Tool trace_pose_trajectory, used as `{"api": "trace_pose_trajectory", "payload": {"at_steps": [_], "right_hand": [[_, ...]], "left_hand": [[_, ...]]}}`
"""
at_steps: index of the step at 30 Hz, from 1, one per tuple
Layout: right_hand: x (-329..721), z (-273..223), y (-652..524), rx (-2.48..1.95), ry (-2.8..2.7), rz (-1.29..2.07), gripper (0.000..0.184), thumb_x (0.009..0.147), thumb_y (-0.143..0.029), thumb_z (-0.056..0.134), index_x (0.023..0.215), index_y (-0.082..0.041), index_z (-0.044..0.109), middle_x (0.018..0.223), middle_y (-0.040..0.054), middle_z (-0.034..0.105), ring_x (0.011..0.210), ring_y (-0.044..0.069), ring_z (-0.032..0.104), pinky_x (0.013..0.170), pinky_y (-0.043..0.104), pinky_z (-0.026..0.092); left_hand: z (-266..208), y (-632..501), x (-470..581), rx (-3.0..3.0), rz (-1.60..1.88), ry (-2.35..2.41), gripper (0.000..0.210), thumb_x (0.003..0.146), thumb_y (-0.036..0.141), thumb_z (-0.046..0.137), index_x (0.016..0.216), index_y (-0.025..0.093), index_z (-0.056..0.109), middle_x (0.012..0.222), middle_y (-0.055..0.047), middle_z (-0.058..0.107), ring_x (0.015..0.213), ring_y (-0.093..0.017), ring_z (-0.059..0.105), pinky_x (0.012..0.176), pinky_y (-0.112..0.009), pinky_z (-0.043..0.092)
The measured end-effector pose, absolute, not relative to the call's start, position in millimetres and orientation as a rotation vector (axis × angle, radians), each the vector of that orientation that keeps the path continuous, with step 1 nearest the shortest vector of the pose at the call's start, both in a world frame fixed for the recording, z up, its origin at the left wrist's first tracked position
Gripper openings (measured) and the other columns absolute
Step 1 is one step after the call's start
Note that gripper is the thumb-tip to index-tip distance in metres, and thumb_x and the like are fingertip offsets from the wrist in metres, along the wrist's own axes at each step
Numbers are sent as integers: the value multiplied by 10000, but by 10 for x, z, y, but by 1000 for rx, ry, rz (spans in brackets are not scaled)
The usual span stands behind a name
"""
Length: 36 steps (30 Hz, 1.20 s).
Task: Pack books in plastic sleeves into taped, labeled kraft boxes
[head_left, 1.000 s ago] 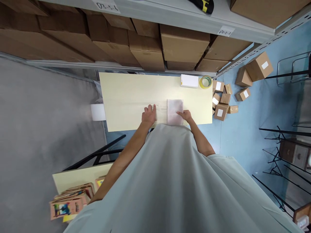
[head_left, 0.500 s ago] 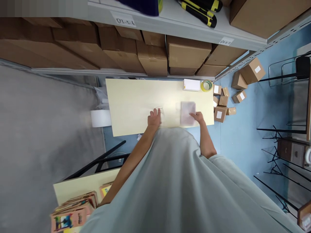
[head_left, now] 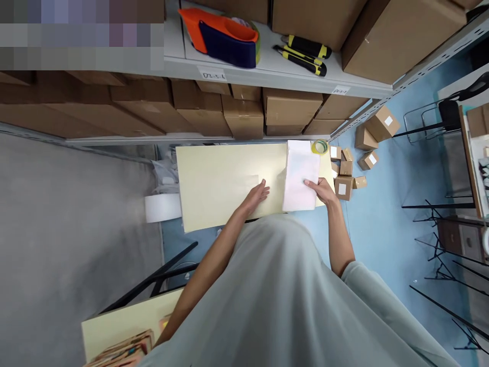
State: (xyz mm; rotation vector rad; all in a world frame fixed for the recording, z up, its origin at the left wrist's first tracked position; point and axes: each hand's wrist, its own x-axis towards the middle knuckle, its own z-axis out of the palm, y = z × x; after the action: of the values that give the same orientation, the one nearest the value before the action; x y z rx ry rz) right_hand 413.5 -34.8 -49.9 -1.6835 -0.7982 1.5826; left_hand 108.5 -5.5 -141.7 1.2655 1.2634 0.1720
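Note:
My right hand (head_left: 323, 190) grips a flat, pale pinkish-white packet (head_left: 301, 176) by its right edge, thumb on top. The packet is raised above the cream tabletop (head_left: 221, 168); whether it is a wrapped book or a bundle of sheets I cannot tell. To its left, my left hand (head_left: 257, 198) hovers over the table with fingers stretched out and nothing in them. A faint, clear film-like piece (head_left: 252, 179) lies on the tabletop just beyond the left fingertips. Behind the packet's upper right corner sits a roll of yellow-green tape (head_left: 320, 147).
A shelf with cardboard boxes (head_left: 292, 108), an orange-and-blue tape dispenser (head_left: 229, 41) and yellow-black utility knives (head_left: 305, 55) overhangs the far side. Small cartons (head_left: 344, 187) stand right of the table. A white roll (head_left: 163, 207) is at its left, and papers or magazines (head_left: 126, 349) lie lower left.
My right hand has lifted the packet off the table toward the camera, and it now covers the white box. My left hand has moved right and off the film, its fingers extended.

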Motion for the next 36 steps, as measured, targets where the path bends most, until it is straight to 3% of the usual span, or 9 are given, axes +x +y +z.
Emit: {"api": "trace_pose_trajectory", "payload": {"at_steps": [2,5,9,15,18,23,27,32,36], "right_hand": [[4066,-399,-368,-1633,-765,1617,702,604,-731,985,1012,-172,871,1055,115,860,1064,323,801,918,409,658],[3962,-336,-382,-1602,-743,1646,668,582,-707,1006,962,-175,871,1045,109,862,1023,308,807,891,391,654],[3780,-356,-391,-1635,-785,1645,633,577,-691,1004,907,-170,864,1011,96,863,987,303,798,871,393,642],[3457,-411,-441,-1658,-855,1561,606,689,-686,934,960,-153,835,1005,91,849,973,298,769,827,377,614],[3306,-416,-466,-1628,-870,1497,591,755,-682,882,1008,-153,808,1018,78,835,974,284,753,836,361,602],[3110,-385,-481,-1604,-852,1422,579,822,-684,826,1088,-172,779,1120,82,827,1029,279,741,916,380,595],[3033,-351,-472,-1577,-790,1413,602,814,-709,833,1108,-185,782,1161,94,829,1064,285,740,948,396,599],[2951,-309,-445,-1512,-760,1488,639,771,-734,864,1100,-193,778,1114,77,836,1010,267,749,897,371,608],[2867,-270,-424,-1470,-822,1498,612,824,-718,834,1139,-197,778,1132,76,836,1039,272,755,918,379,613]], "left_hand": [[-1200,-74,1078,1014,295,1120,1029,1018,877,90,1605,165,546,1536,-206,680,1385,-281,689,1103,-383,573],[-907,-113,1053,877,488,1072,958,940,969,356,1355,189,727,1329,-167,775,1276,-303,729,1031,-396,599],[-676,-128,1014,936,738,1059,688,825,800,777,1146,192,793,1063,-73,799,1085,-275,746,962,-375,590],[-581,-147,933,1043,909,1151,501,846,673,798,888,177,744,818,-4,675,840,-179,660,819,-296,548],[-529,-209,896,1081,945,1193,467,887,640,768,911,174,750,832,-5,657,829,-160,633,819,-279,538],[-407,-300,832,1047,957,1197,548,874,675,791,1124,187,795,1019,-52,744,948,-199,694,871,-303,564],[-343,-316,730,850,936,1176,695,941,797,638,1187,174,824,1070,-105,800,1027,-250,737,924,-362,581],[-266,-265,686,764,873,1117,740,791,680,882,1332,183,790,1121,-106,824,1014,-246,741,886,-360,602],[-210,-219,705,747,797,1092,691,802,735,838,1209,177,827,1120,-106,827,1017,-260,743,870,-367,624]]}}
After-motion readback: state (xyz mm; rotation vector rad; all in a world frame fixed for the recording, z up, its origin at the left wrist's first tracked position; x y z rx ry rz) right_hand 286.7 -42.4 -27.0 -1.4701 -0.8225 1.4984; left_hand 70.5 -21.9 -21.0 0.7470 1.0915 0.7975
